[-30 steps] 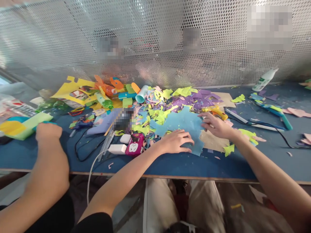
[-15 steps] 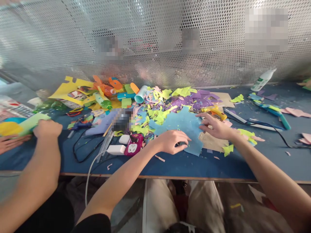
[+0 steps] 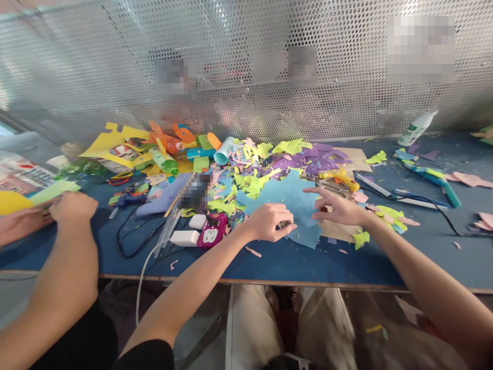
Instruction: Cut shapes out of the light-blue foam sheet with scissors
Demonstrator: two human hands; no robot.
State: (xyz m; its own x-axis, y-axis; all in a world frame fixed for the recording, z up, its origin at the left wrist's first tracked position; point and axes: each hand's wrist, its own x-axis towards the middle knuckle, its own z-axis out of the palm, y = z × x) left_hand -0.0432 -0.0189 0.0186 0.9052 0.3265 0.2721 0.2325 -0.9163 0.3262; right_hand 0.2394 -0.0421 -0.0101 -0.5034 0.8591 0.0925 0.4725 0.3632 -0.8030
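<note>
A large torn-edged sheet of blue paper [image 3: 285,192] lies on the table among scraps. My left hand [image 3: 271,222] is over its near left part, fingers curled in toward the thumb; whatever they may pinch is too small or hidden to make out. My right hand [image 3: 336,206] hovers at the sheet's right side, index finger stretched out to the left and the others loosely bent, with nothing held. Just behind it are grey-handled scissors [image 3: 334,186] and a yellow glue gun [image 3: 342,178]. Brown paper [image 3: 339,230] shows beneath the right hand.
Lime and purple paper scraps [image 3: 316,156] pile up behind the sheet. A magenta power strip [image 3: 212,229] with white plugs sits left of my left forearm. A co-worker's hand [image 3: 74,206] works at far left. A white glue bottle [image 3: 417,128] stands near the perforated metal screen [image 3: 246,108].
My left fingers have curled closer to the thumb. My right hand has shifted slightly down, its index finger now extended left, uncovering the scissors. The co-worker's hands and green paper have moved a little.
</note>
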